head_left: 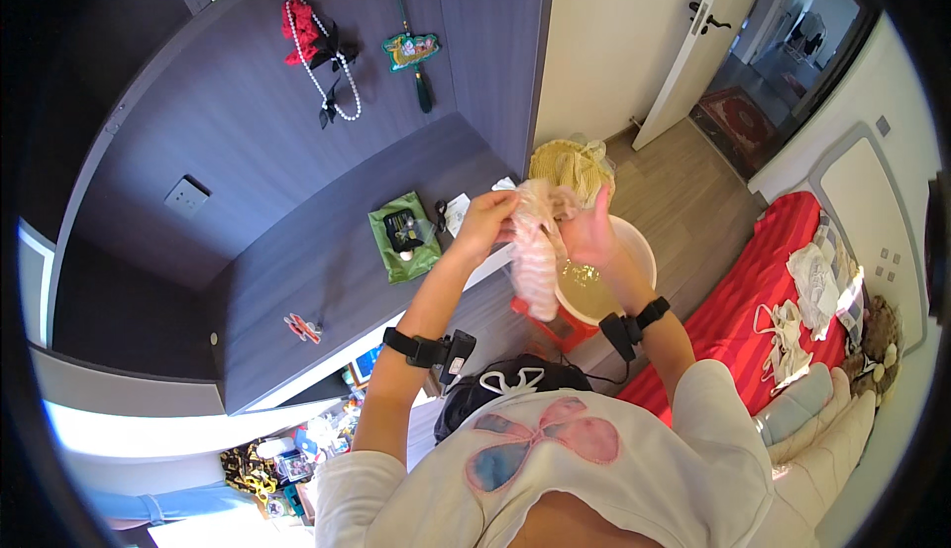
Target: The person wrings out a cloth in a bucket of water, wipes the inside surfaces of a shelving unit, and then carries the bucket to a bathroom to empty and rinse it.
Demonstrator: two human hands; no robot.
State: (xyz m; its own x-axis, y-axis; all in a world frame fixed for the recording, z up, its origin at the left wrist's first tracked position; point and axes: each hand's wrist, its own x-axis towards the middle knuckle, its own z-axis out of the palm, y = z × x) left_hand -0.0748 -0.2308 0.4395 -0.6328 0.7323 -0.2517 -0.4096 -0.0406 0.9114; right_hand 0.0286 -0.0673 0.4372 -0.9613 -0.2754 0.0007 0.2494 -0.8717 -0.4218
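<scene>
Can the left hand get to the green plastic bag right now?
Probably yes: the left hand is near the green plastic bag, and nothing seems to block the way. But it holds the pink-and-white striped cloth, so it might need to let go first.

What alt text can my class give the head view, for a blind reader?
A person's left hand holds a pink-and-white striped cloth, the right hand close beside it, near a pale basin of liquid. A dark desk with a green packet stands left, a red-covered bed right.
</scene>
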